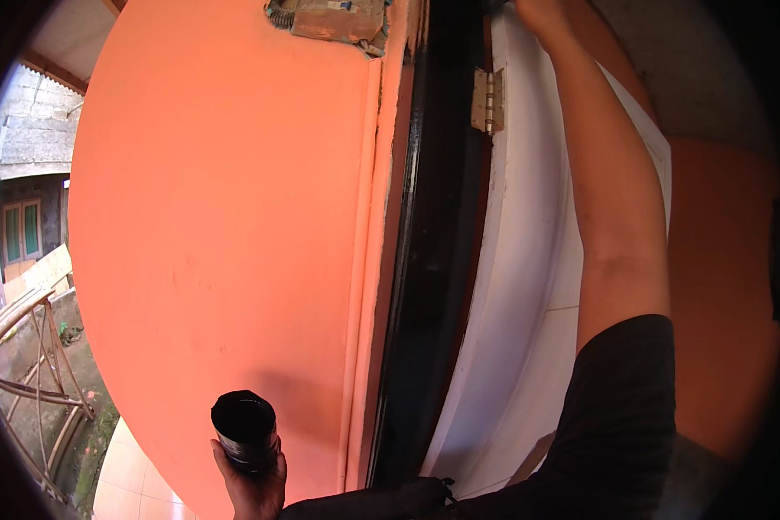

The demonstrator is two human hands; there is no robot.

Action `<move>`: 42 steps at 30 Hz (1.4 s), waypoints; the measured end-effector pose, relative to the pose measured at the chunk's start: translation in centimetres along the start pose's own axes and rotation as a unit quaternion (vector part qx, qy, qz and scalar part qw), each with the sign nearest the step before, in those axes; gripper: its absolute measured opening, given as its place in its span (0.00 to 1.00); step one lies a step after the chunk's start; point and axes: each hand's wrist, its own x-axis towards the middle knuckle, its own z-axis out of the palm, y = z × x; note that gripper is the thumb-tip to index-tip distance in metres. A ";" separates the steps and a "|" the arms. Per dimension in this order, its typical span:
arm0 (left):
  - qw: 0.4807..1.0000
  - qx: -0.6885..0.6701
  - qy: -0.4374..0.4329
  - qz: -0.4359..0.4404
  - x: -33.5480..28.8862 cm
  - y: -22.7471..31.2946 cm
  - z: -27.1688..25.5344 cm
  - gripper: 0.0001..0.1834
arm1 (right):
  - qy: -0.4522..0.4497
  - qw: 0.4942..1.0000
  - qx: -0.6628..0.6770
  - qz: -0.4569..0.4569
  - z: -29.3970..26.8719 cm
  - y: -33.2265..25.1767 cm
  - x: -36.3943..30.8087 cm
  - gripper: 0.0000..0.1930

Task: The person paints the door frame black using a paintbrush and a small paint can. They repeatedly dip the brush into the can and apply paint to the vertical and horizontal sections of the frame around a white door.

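Note:
Low in the head view, my left hand (260,492) is wrapped around a round black cup (244,429), its open mouth facing up. The cup's inside is dark, so I cannot make out what it holds. My right arm stretches up along the white door (529,217), and my right hand (537,12) is at the upper edge, beside the top of the glossy black door frame (433,243). The fingers of that hand are mostly cut off by the picture's edge. A small dark thing shows next to them, too little to name.
An orange wall (208,217) fills the left, with a pipe-like ridge (364,260) beside the frame. A recessed box (334,19) sits high in it. A metal hinge (489,101) joins door and frame. Curved bamboo-like poles (39,381) stand outside at far left, near pale floor tiles (130,477).

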 end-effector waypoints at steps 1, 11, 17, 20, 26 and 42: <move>1.000 0.000 -0.003 -0.006 0.1 0.0 0.2 0.31 | 0.011 0.999 0.042 -0.024 -0.9 1.1 0.8 0.05; 0.992 -0.025 -0.071 -0.098 1.6 0.1 -1.7 0.37 | 0.106 0.970 0.188 0.110 -6.5 -5.4 -9.4 0.08; 0.979 -0.035 -0.106 -0.173 2.0 0.4 -2.8 0.40 | 0.117 0.931 0.298 0.174 -9.0 -10.9 -22.8 0.10; 0.967 -0.051 -0.132 -0.212 3.2 -0.8 -3.0 0.41 | 0.136 0.914 0.315 0.218 -10.6 -14.1 -31.0 0.10; 0.949 -0.065 -0.097 -0.294 2.7 -1.6 -4.6 0.41 | 0.202 0.849 0.259 0.415 -12.3 -19.8 -46.6 0.07; 0.895 -0.071 -0.170 -0.407 2.0 -1.6 -5.5 0.37 | 0.283 0.788 0.192 0.512 -17.8 -31.2 -49.8 0.07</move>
